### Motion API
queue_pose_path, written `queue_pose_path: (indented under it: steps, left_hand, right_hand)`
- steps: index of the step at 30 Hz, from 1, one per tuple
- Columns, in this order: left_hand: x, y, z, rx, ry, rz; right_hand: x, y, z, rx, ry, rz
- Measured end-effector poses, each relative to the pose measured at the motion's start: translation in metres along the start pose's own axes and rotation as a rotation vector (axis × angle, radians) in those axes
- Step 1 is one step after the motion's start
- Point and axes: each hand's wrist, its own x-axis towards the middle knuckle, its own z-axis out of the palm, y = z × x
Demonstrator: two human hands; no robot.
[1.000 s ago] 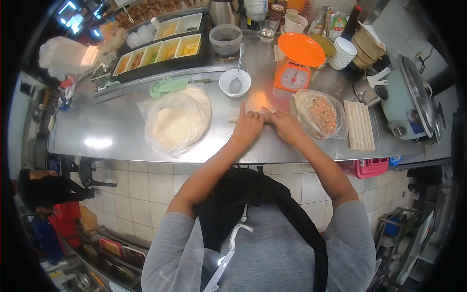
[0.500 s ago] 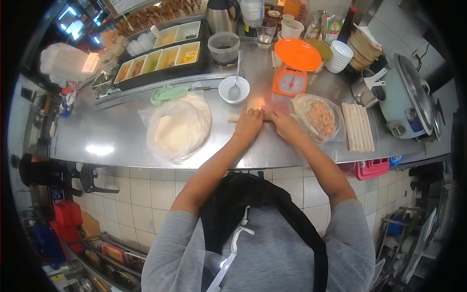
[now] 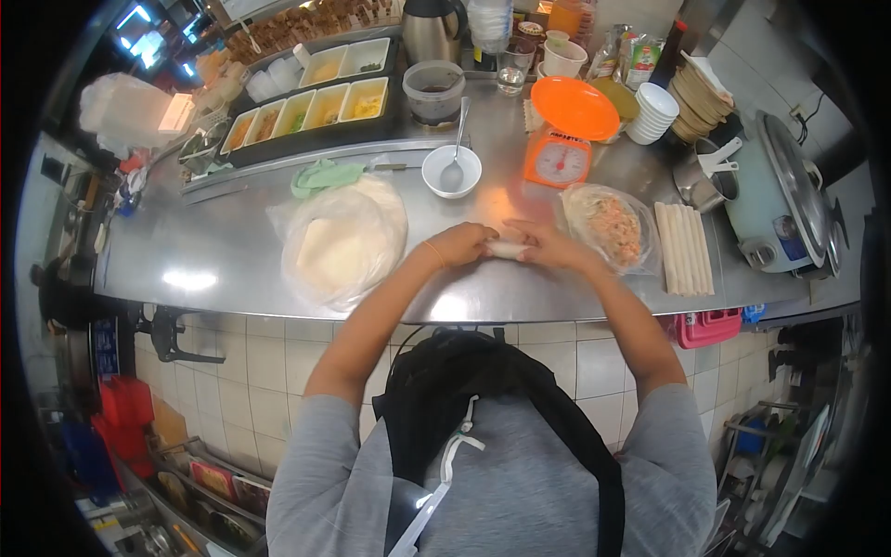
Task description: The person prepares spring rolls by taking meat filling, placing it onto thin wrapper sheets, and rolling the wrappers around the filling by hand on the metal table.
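Observation:
A pale, uncooked spring roll (image 3: 507, 250) lies crosswise on the steel counter between my hands. My left hand (image 3: 464, 243) is closed on its left end, and my right hand (image 3: 549, 247) has its fingers curled over the other end. To the left, a stack of round wrapper sheets (image 3: 336, 249) sits in a clear plastic bag. Beside my right hand is a plastic bag of orange-flecked filling (image 3: 613, 227). Several finished rolls (image 3: 684, 249) lie in a row farther right. Behind my left hand stands a white bowl (image 3: 451, 184) with a spoon (image 3: 452, 174).
An orange kitchen scale (image 3: 559, 160) stands beyond my right hand. At the back left is a black rack of white food trays (image 3: 311, 110). A green cloth (image 3: 325, 176) touches the wrapper bag. A large cooker (image 3: 784, 204) and pink basket (image 3: 707, 329) are at right.
Both hands have come slightly nearer to me with the roll. My fingers, flat and close together before, now curl at its two ends, and its middle shows between them.

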Motion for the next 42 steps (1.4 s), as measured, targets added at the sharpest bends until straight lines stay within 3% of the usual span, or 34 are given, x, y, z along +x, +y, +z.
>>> queue_pose_path:
  steps: [1, 3, 4, 5, 6, 7, 8, 9, 11, 12, 14, 15, 17, 18, 20, 24, 27, 29, 30, 32, 36, 38, 39, 41, 42]
  left_hand:
    - [-0.008, 0.003, -0.009, -0.006, 0.0, -0.007]
    - [-0.026, 0.014, -0.033, -0.423, -0.324, 0.032]
    - [-0.037, 0.018, -0.041, -0.554, -0.358, 0.04]
    - [-0.045, 0.019, -0.048, -0.552, -0.342, 0.039]
    - [-0.054, 0.021, -0.054, -0.785, -0.407, 0.046]
    - [-0.065, 0.03, -0.061, -1.019, -0.468, 0.057]
    - [-0.073, 0.05, -0.056, -0.911, -0.191, 0.235]
    - [-0.071, 0.067, -0.049, -0.908, -0.177, 0.234]
    - [-0.063, 0.093, -0.036, -0.74, 0.413, 0.239]
    - [-0.059, 0.102, -0.031, -0.737, 0.416, 0.242]
    - [-0.053, 0.114, -0.027, -0.934, 0.67, 0.117]
    - [-0.05, 0.112, -0.023, -0.932, 0.677, 0.121]
    - [-0.044, 0.102, -0.011, -0.956, 0.69, 0.108]
    - [-0.046, 0.102, -0.012, -0.961, 0.694, 0.107]
    - [-0.05, 0.102, -0.013, -0.902, 0.656, 0.1]
    - [-0.056, 0.104, -0.02, -0.942, 0.646, 0.146]
    - [-0.063, 0.102, -0.026, -1.001, 0.519, -0.041]
    - [-0.066, 0.1, -0.021, -0.783, 0.926, 0.054]
    - [-0.065, 0.095, -0.021, -0.784, 0.928, 0.05]
    - [-0.062, 0.084, -0.024, -0.665, 1.132, 0.105]
    - [-0.088, 0.069, -0.05, -0.934, 0.945, -0.054]
    - [-0.098, 0.064, -0.055, -1.027, 0.993, -0.166]
    - [-0.101, 0.059, -0.055, -1.029, 0.993, -0.161]
    - [-0.106, 0.048, -0.051, -1.081, 0.997, -0.136]
    - [-0.109, 0.047, -0.049, -1.079, 0.999, -0.132]
  right_hand:
    - [-0.007, -0.014, -0.013, 0.003, -0.009, -0.001]
    - [-0.02, -0.047, -0.05, 0.463, -0.349, 0.173]
    - [-0.031, -0.058, -0.062, 0.455, -0.353, 0.166]
    - [-0.042, -0.066, -0.071, 0.911, -0.376, 0.09]
    - [-0.05, -0.075, -0.074, 1.365, -0.395, 0.009]
    - [-0.052, -0.085, -0.07, 1.352, -0.412, 0.004]
    - [-0.048, -0.099, -0.064, 1.131, -0.152, -0.117]
    - [-0.047, -0.111, -0.059, 0.915, 0.12, -0.225]
    - [-0.033, -0.138, -0.044, 0.876, 0.226, -0.181]
    - [-0.027, -0.143, -0.037, 0.741, 0.275, -0.232]
    - [-0.026, -0.163, -0.038, 0.423, 0.437, -0.35]
    - [-0.031, -0.171, -0.045, 0.417, 0.434, -0.356]
    - [-0.041, -0.181, -0.058, 0.028, 0.581, -0.524]
    - [-0.044, -0.183, -0.064, 0.026, 0.575, -0.523]
    - [-0.044, -0.183, -0.074, -0.278, 0.478, -0.644]
    - [-0.028, -0.179, -0.07, -0.321, 0.361, -0.649]
    - [-0.006, -0.18, -0.073, -0.259, 0.266, -0.661]
    - [0.005, -0.192, -0.072, -0.258, 0.282, -0.597]
    - [0.012, -0.197, -0.072, -0.257, 0.279, -0.599]
    - [0.027, -0.207, -0.071, -0.327, 0.284, -0.713]
    - [0.065, -0.198, -0.08, -0.227, 0.186, -0.807]
    - [0.085, -0.186, -0.082, 0.269, 0.281, -0.591]
    - [0.104, -0.159, -0.074, 0.265, 0.282, -0.591]
    - [0.147, -0.086, -0.048, -0.427, 0.426, -0.323]
    - [0.144, -0.077, -0.032, -0.553, 0.363, -0.209]
